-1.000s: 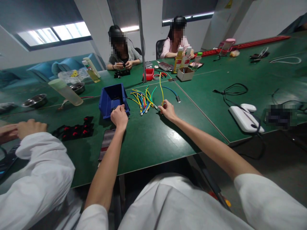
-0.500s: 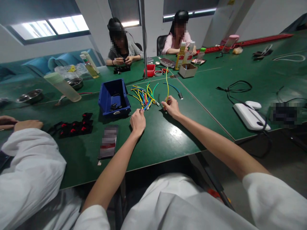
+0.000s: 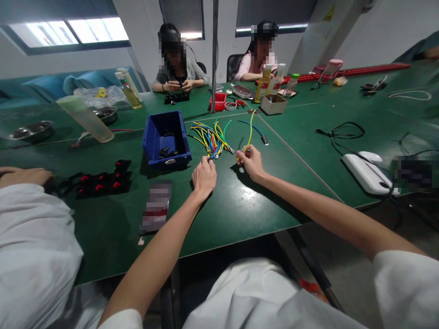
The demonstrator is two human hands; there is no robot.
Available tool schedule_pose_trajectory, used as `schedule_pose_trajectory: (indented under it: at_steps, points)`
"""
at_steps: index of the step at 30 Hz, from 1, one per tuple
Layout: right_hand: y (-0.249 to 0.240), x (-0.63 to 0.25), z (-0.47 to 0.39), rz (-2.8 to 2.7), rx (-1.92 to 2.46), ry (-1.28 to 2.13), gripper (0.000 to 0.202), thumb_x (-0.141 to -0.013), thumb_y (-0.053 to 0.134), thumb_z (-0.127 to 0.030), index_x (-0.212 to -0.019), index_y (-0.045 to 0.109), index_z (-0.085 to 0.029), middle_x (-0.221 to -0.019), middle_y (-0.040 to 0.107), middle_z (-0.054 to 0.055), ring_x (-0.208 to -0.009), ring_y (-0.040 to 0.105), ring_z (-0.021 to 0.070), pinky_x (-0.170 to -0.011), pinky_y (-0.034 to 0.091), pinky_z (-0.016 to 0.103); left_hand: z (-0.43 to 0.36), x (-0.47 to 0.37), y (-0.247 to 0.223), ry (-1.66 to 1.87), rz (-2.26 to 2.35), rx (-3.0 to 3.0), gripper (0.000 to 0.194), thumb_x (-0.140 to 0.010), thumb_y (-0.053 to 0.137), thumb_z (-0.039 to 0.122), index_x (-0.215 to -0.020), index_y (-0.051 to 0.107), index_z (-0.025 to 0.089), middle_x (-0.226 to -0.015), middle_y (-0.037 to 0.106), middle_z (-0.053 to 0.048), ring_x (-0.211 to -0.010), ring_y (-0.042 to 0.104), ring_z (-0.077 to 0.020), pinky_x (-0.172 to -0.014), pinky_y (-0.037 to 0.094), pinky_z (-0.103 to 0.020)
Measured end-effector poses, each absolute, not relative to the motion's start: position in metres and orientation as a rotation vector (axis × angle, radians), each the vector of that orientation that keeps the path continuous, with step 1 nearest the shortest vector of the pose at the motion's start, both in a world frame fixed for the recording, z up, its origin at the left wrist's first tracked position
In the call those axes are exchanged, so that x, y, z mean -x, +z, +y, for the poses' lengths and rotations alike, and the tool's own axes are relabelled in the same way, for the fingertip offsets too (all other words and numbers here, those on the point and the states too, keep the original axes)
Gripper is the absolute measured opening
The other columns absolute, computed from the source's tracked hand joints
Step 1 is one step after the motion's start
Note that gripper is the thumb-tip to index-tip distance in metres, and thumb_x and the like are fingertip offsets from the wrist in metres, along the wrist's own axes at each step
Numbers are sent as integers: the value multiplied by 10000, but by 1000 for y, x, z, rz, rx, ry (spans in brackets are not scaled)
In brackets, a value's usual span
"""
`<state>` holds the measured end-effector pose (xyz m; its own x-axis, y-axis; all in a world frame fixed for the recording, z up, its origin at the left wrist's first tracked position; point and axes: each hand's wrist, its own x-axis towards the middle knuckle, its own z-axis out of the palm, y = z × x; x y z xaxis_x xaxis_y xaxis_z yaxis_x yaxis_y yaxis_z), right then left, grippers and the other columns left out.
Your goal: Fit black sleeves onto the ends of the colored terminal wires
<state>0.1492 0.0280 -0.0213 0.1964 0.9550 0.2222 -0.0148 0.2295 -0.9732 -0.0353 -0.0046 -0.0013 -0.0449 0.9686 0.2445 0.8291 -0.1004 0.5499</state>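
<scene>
My right hand [image 3: 253, 163] is closed in a pinch on the lower end of a yellow wire [image 3: 250, 130], whose free end rises above the table. To its left lies a loose bunch of wires [image 3: 213, 137] in yellow, blue, green and red, with metal ring terminals at the near ends. My left hand [image 3: 205, 177] is closed at those near ends, thumb and fingers together; what it grips is mostly hidden. A blue wire with a black sleeve [image 3: 263, 138] and a ring terminal lies apart, beyond my right hand.
A blue bin [image 3: 167, 160] with small black pieces stands left of the wires. Nearby are a phone [image 3: 156, 208], black-and-red parts [image 3: 103, 183] and a co-worker's sleeve [image 3: 34, 237]. A pole [image 3: 214, 59] rises behind; a white device [image 3: 368, 173] with cables lies right.
The view has shifted slightly. My right hand has come a little nearer to me, and the yellow wire now leans to the right. My left hand stays at the wire ends.
</scene>
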Motion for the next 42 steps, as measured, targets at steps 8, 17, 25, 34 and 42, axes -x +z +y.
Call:
schedule_pose_trajectory:
  at_steps: [8,17,25,34,42]
  points:
    - [-20,-151,26,-1152,1090,972,327,-806,651,-472,-877,441,-233,-724,619,-38,-522,597,106,-503,477,242,0,37,-6,1022,1822,-1995,278,-990,364,300,-1076,613,211,-1020,701,-82,-930,655,-223,-775,448,-293]
    - [-16,-162,21,-1222,1075,999,310,-815,656,-436,-881,437,-227,-742,557,-51,-592,643,118,-562,511,260,-1,35,-5,1014,1775,-1940,203,-947,508,276,-1124,594,230,-991,728,-49,-904,687,-200,-783,482,-281]
    - [-18,-163,23,-1159,1056,1020,323,-768,700,-428,-852,461,-228,-699,576,-42,-603,632,125,-584,515,269,-8,29,-5,1088,1721,-1973,129,-921,557,275,-1028,606,221,-980,709,-41,-921,662,-196,-796,490,-300]
    - [-19,-161,23,-1195,1019,1022,336,-724,756,-429,-822,516,-215,-670,597,-33,-619,633,138,-599,525,276,-10,29,-2,1219,1615,-2018,65,-851,653,233,-889,701,210,-953,652,-43,-931,607,-187,-833,484,-315]
    - [-17,-158,16,-1165,989,1084,322,-720,772,-388,-843,535,-207,-705,635,-20,-638,642,140,-642,543,297,-9,28,-6,1170,1570,-2040,40,-853,648,202,-866,686,206,-911,661,-25,-916,608,-174,-823,480,-304]
